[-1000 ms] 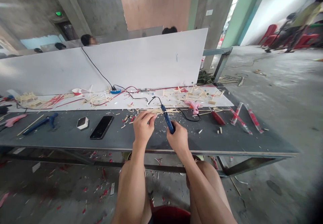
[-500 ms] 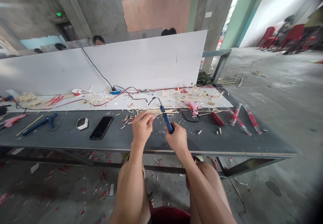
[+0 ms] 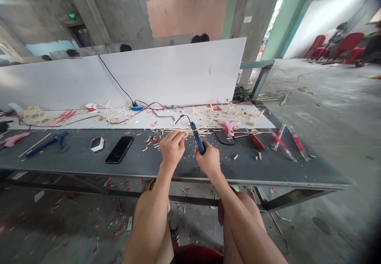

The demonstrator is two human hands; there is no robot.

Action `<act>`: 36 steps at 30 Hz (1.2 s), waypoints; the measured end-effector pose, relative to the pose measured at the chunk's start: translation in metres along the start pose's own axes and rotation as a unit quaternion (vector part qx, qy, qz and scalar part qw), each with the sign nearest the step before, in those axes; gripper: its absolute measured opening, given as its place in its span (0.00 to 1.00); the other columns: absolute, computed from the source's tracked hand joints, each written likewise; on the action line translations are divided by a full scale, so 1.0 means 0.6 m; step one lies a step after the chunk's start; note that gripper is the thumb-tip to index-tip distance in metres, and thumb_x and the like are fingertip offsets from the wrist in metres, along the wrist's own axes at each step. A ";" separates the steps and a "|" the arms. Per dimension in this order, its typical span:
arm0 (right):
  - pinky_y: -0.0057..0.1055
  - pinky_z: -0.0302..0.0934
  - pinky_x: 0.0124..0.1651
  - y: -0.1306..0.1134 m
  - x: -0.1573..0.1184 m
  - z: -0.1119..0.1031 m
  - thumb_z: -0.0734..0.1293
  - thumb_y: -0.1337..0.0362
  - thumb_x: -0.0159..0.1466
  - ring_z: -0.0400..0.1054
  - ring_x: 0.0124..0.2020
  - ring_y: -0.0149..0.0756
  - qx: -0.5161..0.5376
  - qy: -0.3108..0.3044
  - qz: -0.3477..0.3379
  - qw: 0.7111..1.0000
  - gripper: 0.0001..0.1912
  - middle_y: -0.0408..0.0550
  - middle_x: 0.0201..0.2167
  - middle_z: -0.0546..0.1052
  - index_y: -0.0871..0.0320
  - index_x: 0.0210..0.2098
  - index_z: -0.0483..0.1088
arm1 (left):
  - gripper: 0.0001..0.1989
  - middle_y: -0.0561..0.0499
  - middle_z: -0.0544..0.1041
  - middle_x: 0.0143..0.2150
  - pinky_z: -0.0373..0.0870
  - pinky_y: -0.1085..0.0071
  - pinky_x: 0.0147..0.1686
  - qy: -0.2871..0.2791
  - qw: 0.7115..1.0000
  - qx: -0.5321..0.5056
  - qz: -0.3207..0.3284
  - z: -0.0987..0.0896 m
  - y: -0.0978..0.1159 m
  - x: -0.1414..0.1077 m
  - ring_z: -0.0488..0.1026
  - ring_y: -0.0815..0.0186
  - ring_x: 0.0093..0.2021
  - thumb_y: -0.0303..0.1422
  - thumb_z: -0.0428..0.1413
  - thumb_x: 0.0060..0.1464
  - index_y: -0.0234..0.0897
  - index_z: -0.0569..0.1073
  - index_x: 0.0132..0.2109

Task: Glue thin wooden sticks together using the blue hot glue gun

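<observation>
A long dark grey metal-framed workbench (image 3: pixel 74 159) carries a black smartphone (image 3: pixel 119 150) at nine o'clock, a small white box (image 3: pixel 97 144) beside it, and scattered pale wooden sticks (image 3: pixel 178 131) at twelve.

Blue tool (image 3: pixel 198 140), grey bench (image 3: pixel 74 159)
Pink glue gun (image 3: pixel 228 126), black phone (image 3: pixel 119 150), red-handled tool (image 3: pixel 256 140), white board (image 3: pixel 166 75), pale wood sticks (image 3: pixel 178 131) everywhere.

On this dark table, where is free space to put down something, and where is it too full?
Bare patches on the dark grey table: between the black phone and the left hand, and the right end past the red-striped tubes. Crowded: the thin wooden sticks ahead of both hands, around the blue corded tool in the right hand.
</observation>
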State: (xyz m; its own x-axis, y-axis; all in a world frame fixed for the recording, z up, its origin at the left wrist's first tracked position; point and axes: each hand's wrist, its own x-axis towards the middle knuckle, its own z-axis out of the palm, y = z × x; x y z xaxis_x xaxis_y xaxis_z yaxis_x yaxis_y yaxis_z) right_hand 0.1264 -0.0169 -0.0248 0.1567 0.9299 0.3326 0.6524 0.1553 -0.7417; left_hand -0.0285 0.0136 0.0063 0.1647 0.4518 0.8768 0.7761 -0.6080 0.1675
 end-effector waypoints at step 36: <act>0.28 0.55 0.31 0.002 0.025 -0.029 0.64 0.60 0.60 0.69 0.27 0.35 0.015 -0.031 0.024 0.999 0.13 0.46 0.27 0.78 0.58 0.40 0.75 | 0.11 0.47 0.78 0.35 0.66 0.72 0.32 0.003 0.991 -0.104 -0.086 -0.012 -0.033 -0.011 0.70 0.69 0.28 0.38 0.53 0.64 0.38 0.77 0.40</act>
State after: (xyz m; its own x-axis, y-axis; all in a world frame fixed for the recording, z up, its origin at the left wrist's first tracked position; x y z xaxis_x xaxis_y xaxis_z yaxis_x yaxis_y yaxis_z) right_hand 0.1422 -0.0086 -0.0105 0.1400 0.9555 0.2594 0.6228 0.1187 -0.7733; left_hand -0.0492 0.0180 0.0005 0.0365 0.5574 0.8294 0.6502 -0.6435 0.4039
